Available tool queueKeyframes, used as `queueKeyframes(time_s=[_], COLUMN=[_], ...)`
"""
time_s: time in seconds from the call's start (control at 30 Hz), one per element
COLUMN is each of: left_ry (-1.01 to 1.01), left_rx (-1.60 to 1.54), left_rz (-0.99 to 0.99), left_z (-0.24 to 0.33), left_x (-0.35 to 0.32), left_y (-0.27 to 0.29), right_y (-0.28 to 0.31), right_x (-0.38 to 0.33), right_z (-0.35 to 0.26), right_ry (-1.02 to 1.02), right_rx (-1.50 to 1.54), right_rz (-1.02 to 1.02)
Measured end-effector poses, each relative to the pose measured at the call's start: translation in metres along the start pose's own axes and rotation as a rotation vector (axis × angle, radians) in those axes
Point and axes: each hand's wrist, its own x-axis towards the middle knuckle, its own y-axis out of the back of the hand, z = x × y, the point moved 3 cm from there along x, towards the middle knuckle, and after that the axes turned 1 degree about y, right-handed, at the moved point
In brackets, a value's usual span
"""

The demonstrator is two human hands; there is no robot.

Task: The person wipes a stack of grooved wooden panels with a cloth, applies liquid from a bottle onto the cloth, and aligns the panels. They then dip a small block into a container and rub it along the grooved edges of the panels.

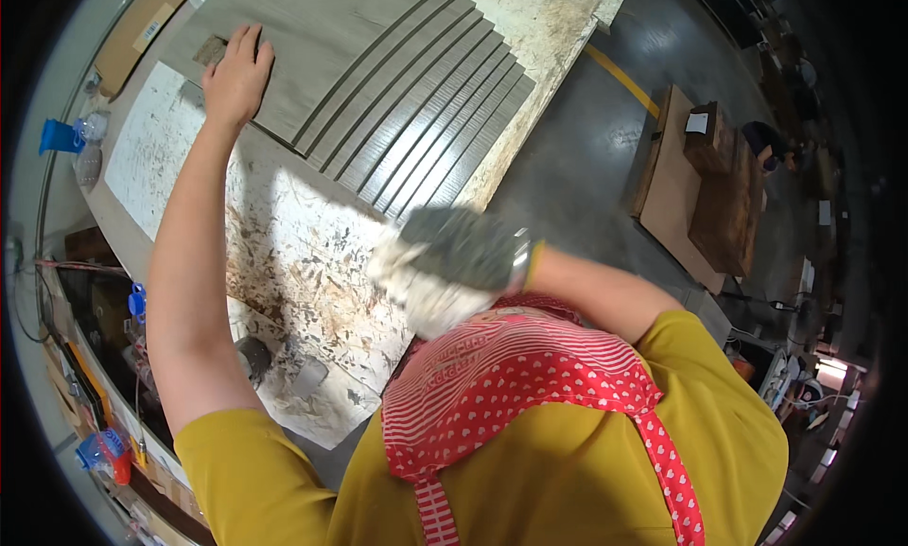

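My left hand (238, 80), bare, lies flat on the top grey wood-grained board (326, 35), fingers stretched out. Beside its fingertips is a small brown patch (209, 51), which I cannot identify. The boards are stacked in a fanned stair, each lower one (454, 163) sticking out further to the right. In front of my apron, near the stack's close corner, my right hand (463, 248) wears a dark grey glove and is closed on a bunched white rag (421, 286). Motion blurs this hand and the rag; its fingers are partly hidden.
A white work surface (322, 253) with brown stains and flecks lies under the boards. At the left edge stand a blue container (60, 137) and clear bottles (92, 144). A cardboard piece (142, 35) is at the far left. Brown boxes (724, 196) rest on the floor at right.
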Motion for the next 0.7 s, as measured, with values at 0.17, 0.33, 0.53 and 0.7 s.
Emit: queueKeyframes(time_s=[0.17,0.33,0.53,0.7], left_ry=[-0.135,-0.202,-0.213,-0.113], left_rx=[-0.198,-0.6,-1.001,-1.256], left_rz=[0.121,0.113,-0.201,-0.633], left_z=[0.013,0.078,0.169,0.249], left_x=[-0.005,-0.057,-0.088,-0.116], left_y=[0.024,0.071,0.078,0.053], right_y=[0.171,0.225,0.247,0.264], right_x=[-0.072,-0.11,-0.107,-0.097], right_z=[0.025,-0.051,-0.066,-0.05], right_ry=[-0.022,-0.097,-0.058,0.155], right_rx=[0.259,-0.81,-1.292,-0.935], right_rz=[0.064,0.435,0.742,0.669])
